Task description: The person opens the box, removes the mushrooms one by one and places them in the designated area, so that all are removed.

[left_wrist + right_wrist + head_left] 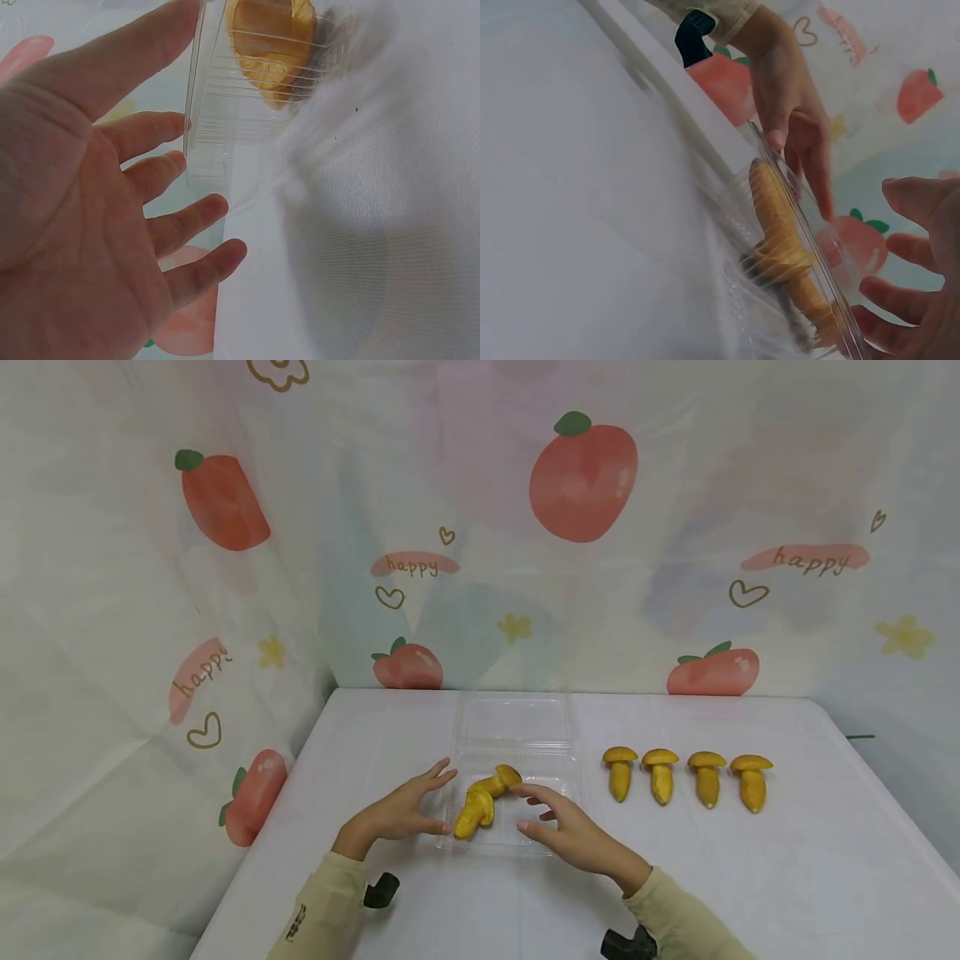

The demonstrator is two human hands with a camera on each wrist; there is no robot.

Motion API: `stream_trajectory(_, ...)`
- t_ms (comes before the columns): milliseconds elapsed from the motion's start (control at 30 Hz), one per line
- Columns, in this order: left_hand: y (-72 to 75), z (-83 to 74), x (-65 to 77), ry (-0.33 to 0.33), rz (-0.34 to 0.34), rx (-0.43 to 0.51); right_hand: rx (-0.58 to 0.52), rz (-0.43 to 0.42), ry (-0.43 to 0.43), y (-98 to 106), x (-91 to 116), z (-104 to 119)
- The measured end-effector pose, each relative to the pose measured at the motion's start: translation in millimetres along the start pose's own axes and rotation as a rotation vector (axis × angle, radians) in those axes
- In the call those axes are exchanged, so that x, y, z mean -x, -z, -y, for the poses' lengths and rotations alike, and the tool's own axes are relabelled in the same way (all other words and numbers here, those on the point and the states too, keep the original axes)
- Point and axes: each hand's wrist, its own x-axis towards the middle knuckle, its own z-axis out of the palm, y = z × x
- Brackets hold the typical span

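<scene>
A clear plastic box [504, 837] stands on the table with its lid [513, 721] folded back. Inside lie two yellow mushrooms, one [472, 816] nearer the left front corner and one [508, 775] behind it to the right. My left hand [397, 810] is at the box's left side, fingers spread; in the left wrist view the thumb and some fingertips of this hand [82, 210] meet or nearly meet the rim. Over the right side hovers my right hand [573, 837], fingers apart and loosely bent, with nothing held. Whether its index fingertip touches the rear mushroom I cannot tell.
To the right of the box several more yellow mushrooms [662, 777] lie in a row, caps toward the back. A white cloth covers the table [810, 877]. Printed fabric [480, 485] hangs behind and at the left.
</scene>
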Motion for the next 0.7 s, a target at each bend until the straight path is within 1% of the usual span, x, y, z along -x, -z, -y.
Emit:
stream_trajectory(167,0.3,-2.0,0.2,-0.012,-0.004,0.001,-0.043,0.057,0.008,-9,-10,3)
stream_trajectory(333,0.3,-2.1,0.7,-0.005,-0.006,-0.002,-0.059,0.116,-0.004,-18,-21,7)
stream_trajectory(533,0.3,-2.7,0.8,-0.001,-0.009,0.005,-0.068,0.195,-0.038,-24,-31,13)
stream_trajectory(700,1.5,-3.0,1.7,-0.005,-0.004,0.016,-0.038,0.228,-0.077,-31,-39,13)
